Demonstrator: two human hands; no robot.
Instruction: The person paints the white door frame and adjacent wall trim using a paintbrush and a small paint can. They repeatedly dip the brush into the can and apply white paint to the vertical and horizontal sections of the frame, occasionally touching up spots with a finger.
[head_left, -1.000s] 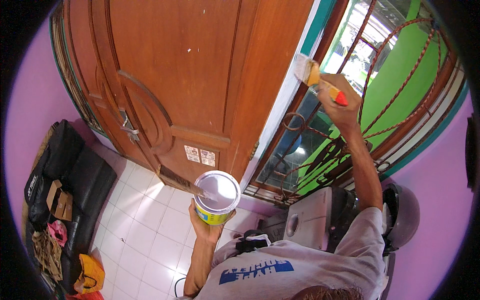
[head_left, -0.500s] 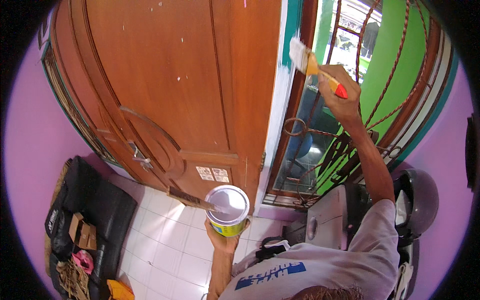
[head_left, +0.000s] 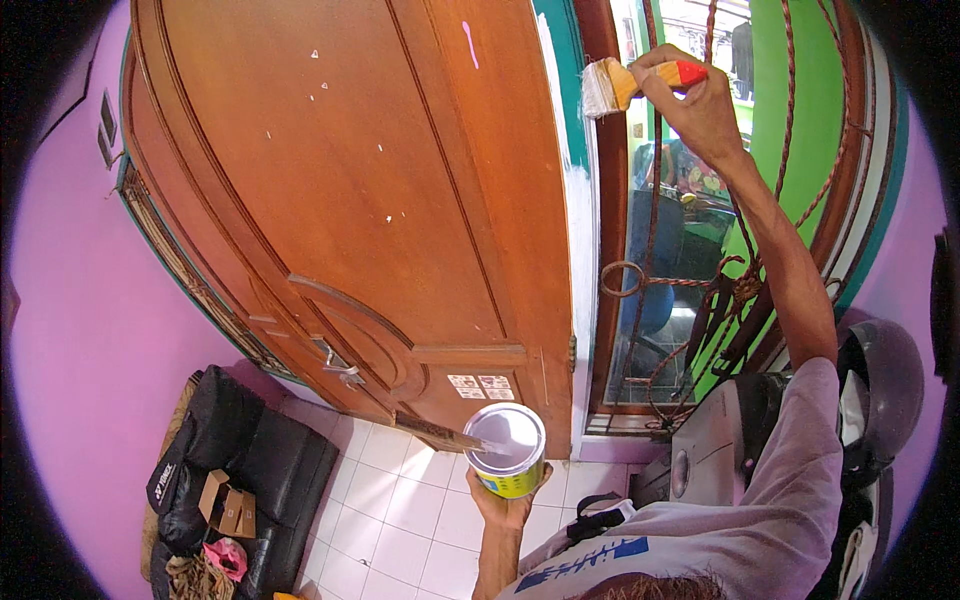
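Note:
My left hand (head_left: 506, 510) is wrapped round the lower part of a yellow-green paint can (head_left: 515, 486), held upright with pale paint inside. A flat wooden stick (head_left: 432, 430) juts out of the can over its left rim. Up at the right, my right hand (head_left: 698, 108) grips the handle of a paintbrush (head_left: 622, 84). Its paint-covered bristles point left and are at the door frame's edge; whether they touch it I cannot tell. The frame (head_left: 583, 260) is white along its lower length and teal with white streaks higher up.
A brown wooden door (head_left: 440, 180) fills the middle left. Twisted iron bars (head_left: 788, 110) cover the window beside the frame. At lower left stands a black sofa (head_left: 285, 450) with a cardboard box (head_left: 228, 505) on it. A dark helmet (head_left: 885, 380) is at the right.
The view has shifted, so the door and sofa sit farther right and lower. My right hand has turned the brush from slanting to nearly level. My left hand still holds the can.

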